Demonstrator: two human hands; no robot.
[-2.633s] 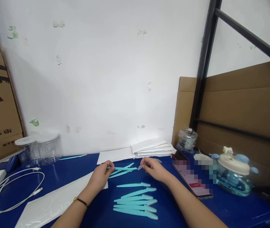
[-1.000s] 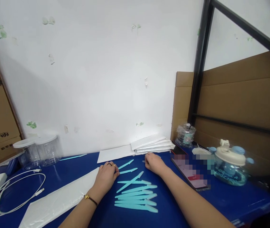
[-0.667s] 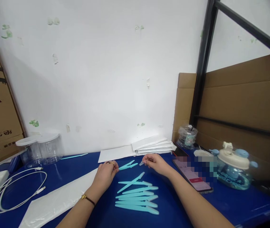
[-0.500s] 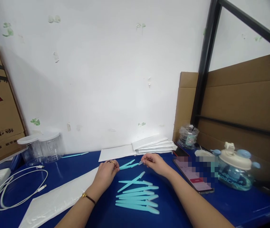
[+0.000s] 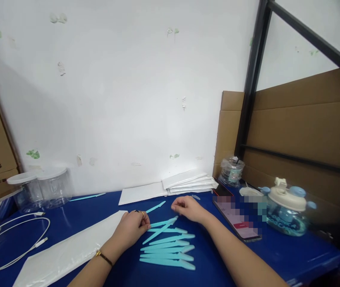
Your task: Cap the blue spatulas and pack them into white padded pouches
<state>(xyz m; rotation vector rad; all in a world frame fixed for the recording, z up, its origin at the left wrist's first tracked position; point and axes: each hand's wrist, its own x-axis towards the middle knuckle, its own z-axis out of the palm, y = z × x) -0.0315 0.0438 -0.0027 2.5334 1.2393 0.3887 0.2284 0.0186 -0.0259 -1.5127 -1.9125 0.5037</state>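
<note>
My left hand (image 5: 132, 225) pinches the handle end of a turquoise eyebrow razor (image 5: 162, 222), whose other end points right. Beside its tip, my right hand (image 5: 189, 208) hovers with loosely bent fingers, and nothing shows between them. Below my hands, several more turquoise eyebrow razors (image 5: 167, 250) lie roughly in a row, the upper ones crossing. Another razor (image 5: 156, 207) lies just beyond my left fingers. A small clear cap (image 5: 196, 197) rests on the blue table behind my right hand.
White packets (image 5: 189, 182) are stacked against the wall, and a long white packet (image 5: 74, 247) lies left. Clear jars (image 5: 53, 187), a white cable (image 5: 48, 227) and one razor (image 5: 87, 197) are further left. A phone (image 5: 236, 219), wrapped cup (image 5: 232, 171) and water bottle (image 5: 288, 209) stand or lie right.
The clear piece in my right fingertips is gone from them, and a clear cap now shows behind that hand. My left hand has come slightly nearer with one razor; another stays behind on the table.
</note>
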